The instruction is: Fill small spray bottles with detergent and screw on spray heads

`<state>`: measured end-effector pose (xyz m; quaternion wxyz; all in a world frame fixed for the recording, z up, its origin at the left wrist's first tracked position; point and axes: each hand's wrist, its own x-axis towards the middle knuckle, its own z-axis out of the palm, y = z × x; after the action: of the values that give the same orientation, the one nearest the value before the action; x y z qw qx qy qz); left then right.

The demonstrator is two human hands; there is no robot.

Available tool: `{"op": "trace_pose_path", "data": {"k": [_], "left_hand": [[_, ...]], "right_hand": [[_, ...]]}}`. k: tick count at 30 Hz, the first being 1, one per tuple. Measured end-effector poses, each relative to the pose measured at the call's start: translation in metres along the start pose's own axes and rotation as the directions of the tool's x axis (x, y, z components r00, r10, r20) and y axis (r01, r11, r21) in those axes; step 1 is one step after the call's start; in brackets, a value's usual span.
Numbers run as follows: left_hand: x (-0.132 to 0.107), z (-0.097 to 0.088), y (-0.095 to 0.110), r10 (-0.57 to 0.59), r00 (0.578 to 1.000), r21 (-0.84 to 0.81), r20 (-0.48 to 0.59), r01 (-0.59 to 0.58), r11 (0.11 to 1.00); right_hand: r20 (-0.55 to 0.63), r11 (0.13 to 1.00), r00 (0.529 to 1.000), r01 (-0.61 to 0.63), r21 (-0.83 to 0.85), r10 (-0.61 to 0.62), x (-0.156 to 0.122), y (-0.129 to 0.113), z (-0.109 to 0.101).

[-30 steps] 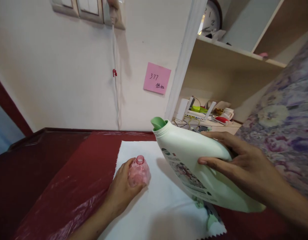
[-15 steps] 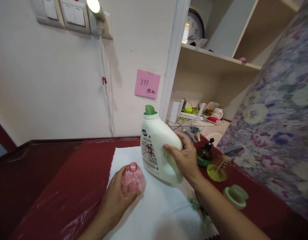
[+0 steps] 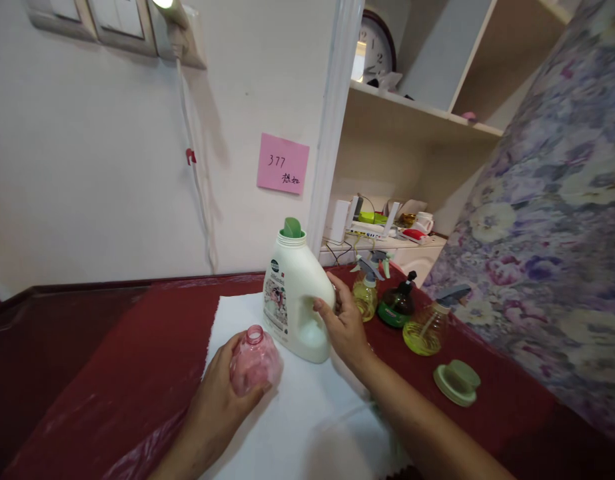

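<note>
My left hand (image 3: 224, 387) is wrapped round a small pink see-through bottle (image 3: 256, 367), whose mouth is uncapped and points up. To its right a large pale green detergent bottle (image 3: 293, 293) stands upright, apparently on the white cloth (image 3: 287, 413). Its cap is off, and a green spout (image 3: 291, 227) rises from the neck. My right hand (image 3: 344, 323) grips the detergent bottle at its handle, thumb in front and fingers partly hidden behind it. A gap separates the two bottles.
Right of the cloth, on the red table cover (image 3: 107, 373), are a yellow spray bottle (image 3: 364, 303), a dark pump bottle (image 3: 398, 305), another yellow spray bottle (image 3: 423, 333) and a green round cap (image 3: 457, 383). A pink note (image 3: 283, 164) hangs on the wall behind.
The detergent bottle has gone from tilted to upright and come down onto the cloth, still in my right hand. My left hand keeps the pink bottle; the view has shifted slightly.
</note>
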<state>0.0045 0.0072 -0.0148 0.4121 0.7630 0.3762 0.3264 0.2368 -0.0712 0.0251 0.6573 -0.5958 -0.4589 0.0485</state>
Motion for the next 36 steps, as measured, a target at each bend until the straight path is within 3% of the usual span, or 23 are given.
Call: {"op": "trace_pose_path", "data": {"k": [3,7,11,15,19,24,32,36], "left_hand": [[0.001,0.0,0.002,-0.029,0.999,-0.03,0.042,0.03,0.999],[0.002,0.0,0.001,-0.009,1.0,-0.039,-0.002,0.008,0.999],[0.002,0.0,-0.001,-0.013,1.0,0.007,0.014,0.013,1.0],[0.003,-0.001,0.0,-0.027,0.999,0.071,0.037,0.024,0.997],[0.004,-0.001,0.002,-0.04,0.999,0.093,0.026,0.037,0.995],[0.005,0.0,0.001,-0.017,0.999,0.067,0.035,0.014,0.998],[0.004,0.001,-0.002,-0.002,0.999,0.042,0.034,0.0,0.999],[0.001,0.002,-0.002,0.002,0.999,-0.017,0.033,-0.001,1.0]], "right_hand": [[0.111,0.998,0.993,-0.029,-0.058,0.036,-0.001,-0.009,-0.024],[0.239,0.976,0.96,-0.101,-0.191,0.146,-0.01,-0.014,-0.072],[0.408,0.93,0.858,-0.189,-0.315,0.312,-0.035,-0.017,-0.123],[0.466,0.873,0.775,-0.218,-0.436,0.427,-0.06,-0.015,-0.152],[0.451,0.816,0.741,-0.226,-0.532,0.499,-0.078,-0.005,-0.157],[0.447,0.795,0.732,-0.212,-0.568,0.514,-0.088,0.004,-0.152],[0.466,0.811,0.741,-0.177,-0.558,0.482,-0.091,0.007,-0.155],[0.445,0.824,0.776,-0.166,-0.541,0.448,-0.094,0.005,-0.159]]}}
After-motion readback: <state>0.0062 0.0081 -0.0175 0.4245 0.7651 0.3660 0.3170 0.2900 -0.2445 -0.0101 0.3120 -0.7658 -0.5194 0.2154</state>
